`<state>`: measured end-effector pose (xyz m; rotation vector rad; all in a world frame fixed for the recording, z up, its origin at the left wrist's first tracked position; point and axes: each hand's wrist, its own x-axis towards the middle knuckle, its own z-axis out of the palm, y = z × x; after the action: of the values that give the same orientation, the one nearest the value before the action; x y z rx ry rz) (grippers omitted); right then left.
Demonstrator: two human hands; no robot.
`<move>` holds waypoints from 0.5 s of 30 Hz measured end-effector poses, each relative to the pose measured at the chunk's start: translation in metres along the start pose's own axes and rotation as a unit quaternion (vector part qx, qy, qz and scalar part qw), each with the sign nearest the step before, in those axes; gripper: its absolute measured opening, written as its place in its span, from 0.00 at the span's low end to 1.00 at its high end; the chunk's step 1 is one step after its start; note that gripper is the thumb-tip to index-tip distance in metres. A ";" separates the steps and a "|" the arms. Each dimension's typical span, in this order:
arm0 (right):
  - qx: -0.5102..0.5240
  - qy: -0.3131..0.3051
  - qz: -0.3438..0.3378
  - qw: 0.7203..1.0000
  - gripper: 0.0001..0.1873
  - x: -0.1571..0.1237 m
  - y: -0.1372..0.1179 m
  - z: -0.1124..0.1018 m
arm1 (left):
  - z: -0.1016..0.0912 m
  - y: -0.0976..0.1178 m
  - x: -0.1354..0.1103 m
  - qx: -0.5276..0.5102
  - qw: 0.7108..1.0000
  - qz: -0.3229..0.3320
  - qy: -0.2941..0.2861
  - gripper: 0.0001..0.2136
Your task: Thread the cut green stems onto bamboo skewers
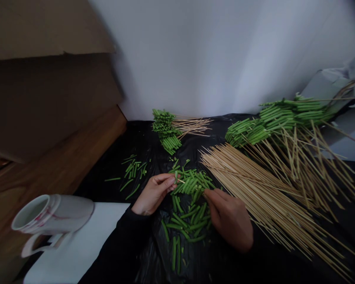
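Note:
My left hand (154,193) is pinched on a thin bamboo skewer (180,181) with several green bean pieces threaded on it, just left of the loose bean pile (189,205). My right hand (229,217) rests over the right side of that pile, fingers curled down onto the bean pieces; what the fingers hold is hidden. Both sleeves are black. The beans lie on a black plastic sheet (154,150).
A big heap of bare bamboo skewers (269,185) spreads to the right. Finished bean skewers lie stacked at the back centre (167,130) and back right (281,116). Scattered bean bits (133,171) lie left. A white mug (47,217) stands on white paper at front left.

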<state>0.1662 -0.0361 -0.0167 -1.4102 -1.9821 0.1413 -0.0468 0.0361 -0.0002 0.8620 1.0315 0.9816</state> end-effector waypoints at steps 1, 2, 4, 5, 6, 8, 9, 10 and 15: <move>-0.001 -0.002 -0.001 1.000 0.13 0.000 0.000 0.000 | 0.000 0.000 0.000 0.002 1.000 0.001 0.002 0.11; -0.001 -0.005 -0.001 1.000 0.13 0.000 0.000 0.000 | 0.000 0.000 0.000 0.004 1.000 0.000 0.003 0.11; -0.001 -0.011 0.000 1.000 0.13 -0.001 0.000 0.000 | 0.000 0.000 0.000 0.007 1.000 -0.004 0.001 0.11; 0.000 -0.012 0.001 1.000 0.13 -0.001 0.000 0.000 | 0.001 0.000 0.000 0.008 1.000 -0.004 0.001 0.11; -0.001 -0.014 0.002 1.000 0.13 -0.001 -0.001 0.000 | 0.001 0.000 0.000 0.009 1.000 -0.004 0.001 0.11; -0.001 -0.016 0.005 1.000 0.13 0.000 -0.001 -0.001 | 0.002 0.001 -0.001 0.008 1.000 -0.002 0.004 0.11; 0.000 -0.017 0.006 1.000 0.13 0.000 -0.002 -0.001 | 0.003 0.002 -0.001 0.008 1.000 0.000 0.008 0.12; 0.001 -0.017 0.007 1.000 0.13 0.000 -0.002 -0.001 | 0.004 0.002 -0.001 0.007 1.000 0.003 0.012 0.12; 0.007 -0.015 0.004 1.000 0.12 0.000 -0.003 -0.002 | 0.005 0.002 -0.002 0.029 0.999 0.026 0.025 0.11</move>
<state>0.1651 -0.0379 -0.0143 -1.4148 -1.9961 0.1814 -0.0430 0.0347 0.0037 0.9210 1.0884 1.0255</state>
